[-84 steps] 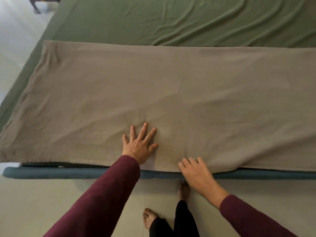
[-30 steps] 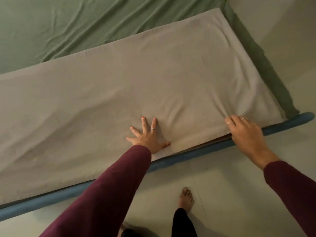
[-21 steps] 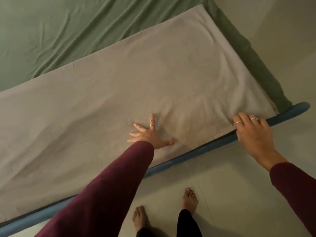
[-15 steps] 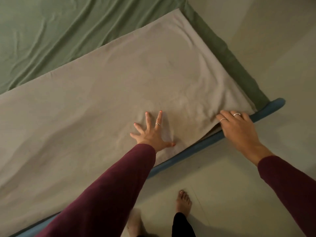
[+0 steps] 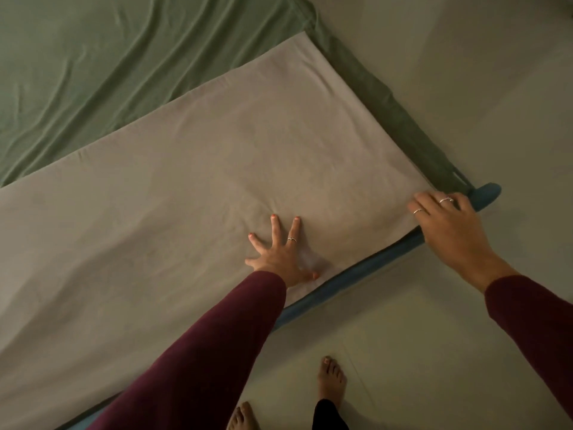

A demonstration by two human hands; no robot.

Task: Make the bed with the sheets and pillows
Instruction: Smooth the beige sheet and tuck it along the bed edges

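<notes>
On the grey sheet, left hand flat, fingers spread, holding nothing. At the near right corner, right hand pinching its edge.

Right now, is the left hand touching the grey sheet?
Touching. The head view shows the left hand lying flat with spread fingers on the grey sheet, no gap beneath it.

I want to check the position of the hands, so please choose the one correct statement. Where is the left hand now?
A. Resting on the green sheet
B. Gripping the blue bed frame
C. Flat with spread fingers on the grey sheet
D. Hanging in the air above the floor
C: the left hand lies flat, fingers spread, on the grey sheet, while the right hand is at the sheet's near corner.
</notes>
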